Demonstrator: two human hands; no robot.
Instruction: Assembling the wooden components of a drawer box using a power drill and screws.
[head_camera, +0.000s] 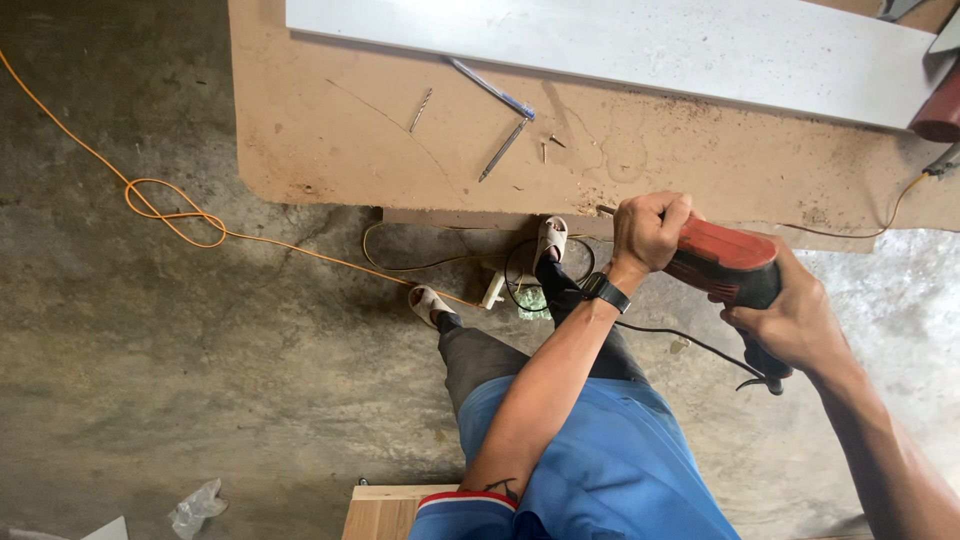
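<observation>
A red and black power drill (728, 262) hangs in front of the brown workbench (330, 140) edge, its black cord trailing down. My left hand (648, 232) is wrapped around the drill's front end, a black watch on that wrist. My right hand (790, 320) grips the drill's rear handle. The drill's tip is hidden behind my left hand.
On the workbench lie a long white panel (640, 40), a blue pen (492, 88), two drill bits (420, 110) and small screws. An orange cable (165, 210) loops over the concrete floor to a white socket (494, 290). A wooden piece (385, 512) sits near my legs.
</observation>
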